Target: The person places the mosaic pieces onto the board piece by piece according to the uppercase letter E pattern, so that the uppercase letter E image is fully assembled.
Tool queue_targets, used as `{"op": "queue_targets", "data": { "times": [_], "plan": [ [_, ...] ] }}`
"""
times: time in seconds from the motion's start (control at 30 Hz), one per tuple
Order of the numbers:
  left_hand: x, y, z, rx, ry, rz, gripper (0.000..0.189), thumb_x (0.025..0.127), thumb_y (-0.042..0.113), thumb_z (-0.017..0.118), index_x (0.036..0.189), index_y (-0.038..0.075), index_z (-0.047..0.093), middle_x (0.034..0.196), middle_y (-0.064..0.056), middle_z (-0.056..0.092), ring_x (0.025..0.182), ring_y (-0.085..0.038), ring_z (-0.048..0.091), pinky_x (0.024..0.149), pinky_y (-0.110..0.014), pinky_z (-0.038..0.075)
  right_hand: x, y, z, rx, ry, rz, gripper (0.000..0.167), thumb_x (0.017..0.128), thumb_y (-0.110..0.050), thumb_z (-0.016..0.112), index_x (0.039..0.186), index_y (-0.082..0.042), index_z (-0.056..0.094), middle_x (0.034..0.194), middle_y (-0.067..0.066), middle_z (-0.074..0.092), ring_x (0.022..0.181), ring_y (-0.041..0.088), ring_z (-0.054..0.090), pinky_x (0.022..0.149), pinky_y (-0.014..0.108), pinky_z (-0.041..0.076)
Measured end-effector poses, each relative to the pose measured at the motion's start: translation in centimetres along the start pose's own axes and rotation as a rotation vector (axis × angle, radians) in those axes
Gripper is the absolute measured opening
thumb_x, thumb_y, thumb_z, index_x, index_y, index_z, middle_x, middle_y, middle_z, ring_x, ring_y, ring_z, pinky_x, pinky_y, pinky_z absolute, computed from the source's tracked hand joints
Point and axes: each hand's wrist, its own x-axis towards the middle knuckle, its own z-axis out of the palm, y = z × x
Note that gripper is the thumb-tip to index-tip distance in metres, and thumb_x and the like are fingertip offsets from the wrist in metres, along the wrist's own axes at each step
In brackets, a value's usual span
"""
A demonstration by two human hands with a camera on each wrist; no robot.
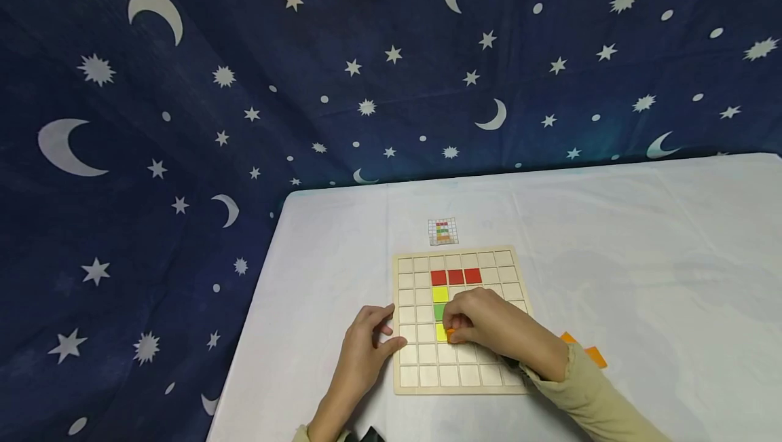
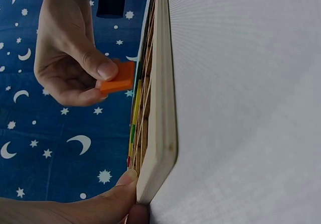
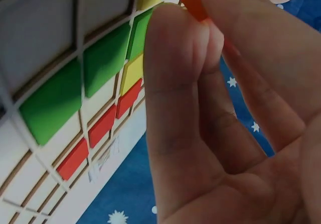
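A wooden grid board [image 1: 461, 390] lies on the white table. My right hand [image 1: 489, 320] pinches an orange square tile [image 2: 119, 77] between thumb and fingers, close over the board, beside the lower yellow tile [image 1: 441, 332]. Several tiles sit in the grid: a row of red tiles [image 1: 455, 277], a yellow tile [image 1: 440, 294] below its left end, then a green tile [image 1: 438, 311]. More green tiles [image 3: 52, 106] show in the right wrist view; the hand hides them from the head view. My left hand [image 1: 362, 347] rests against the board's left edge, thumb on the frame, fingers spread.
Behind the board lies a small card [image 1: 442, 231] printed with a coloured grid pattern. Loose orange tiles [image 1: 595, 357] lie on the table to the right, partly behind my right forearm. A dark blue curtain [image 1: 415, 34] with moons and stars hangs behind the table.
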Motion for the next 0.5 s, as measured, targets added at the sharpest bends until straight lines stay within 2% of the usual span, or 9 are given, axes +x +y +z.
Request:
{"op": "queue_targets", "data": {
  "times": [0.5],
  "plan": [
    [-0.1,0.0,0.0,-0.001,0.001,0.009,0.057,0.078,0.013,0.083,0.130,0.001,0.063,0.105,0.002,0.060,0.081,-0.007,0.051,0.066,-0.019,0.045,0.6,-0.3,1.5,0.064,-0.049,-0.014,0.025,0.074,-0.006,0.083,0.068,-0.018,0.061,0.062,-0.015,0.050,0.060,-0.005,0.043,0.057,0.017,0.041]
  ]
}}
